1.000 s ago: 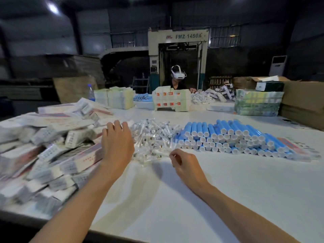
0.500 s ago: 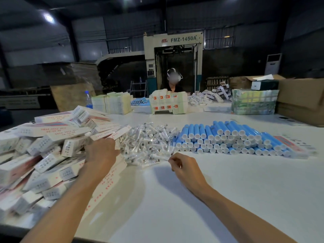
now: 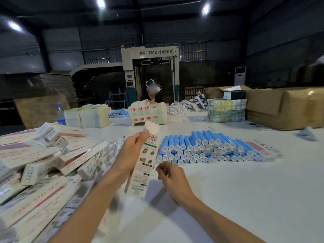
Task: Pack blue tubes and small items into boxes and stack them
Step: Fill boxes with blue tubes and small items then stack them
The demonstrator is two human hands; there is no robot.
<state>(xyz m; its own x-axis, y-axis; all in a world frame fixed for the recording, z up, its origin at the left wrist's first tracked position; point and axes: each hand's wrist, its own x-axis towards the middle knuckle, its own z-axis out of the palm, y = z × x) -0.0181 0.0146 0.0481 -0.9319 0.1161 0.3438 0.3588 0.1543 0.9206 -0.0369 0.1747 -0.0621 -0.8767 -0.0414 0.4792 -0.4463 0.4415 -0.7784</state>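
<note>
White table (image 3: 245, 199): carried all the stock, in three groups across its near half.

Pile of long white cartons (image 3: 35, 163): loose heap at the table's left, red print on their faces, lying at mixed angles.

Blue tubes (image 3: 206, 148): stacked in rows right of centre, white caps facing the camera, well apart from the carton pile.

Small clear-wrapped items (image 3: 112, 151): low heap between the carton pile and the tubes, partly hidden behind the left forearm.

Single carton (image 3: 145, 165): held nearly upright over the table in front of the tubes' left end, top leaning slightly right. Barcode and green-printed panel faced the camera. Top flap stood open.

Left hand (image 3: 133, 153): clasped the carton's upper half from its left side, thumb laid up the front edge beside the barcode, remaining fingers wrapped behind.

Right hand (image 3: 171, 176): just right of the carton's lower half, not touching it. Fingers curled inward, thumb against the forefinger. Could not tell whether anything small was pinched between them.
</note>
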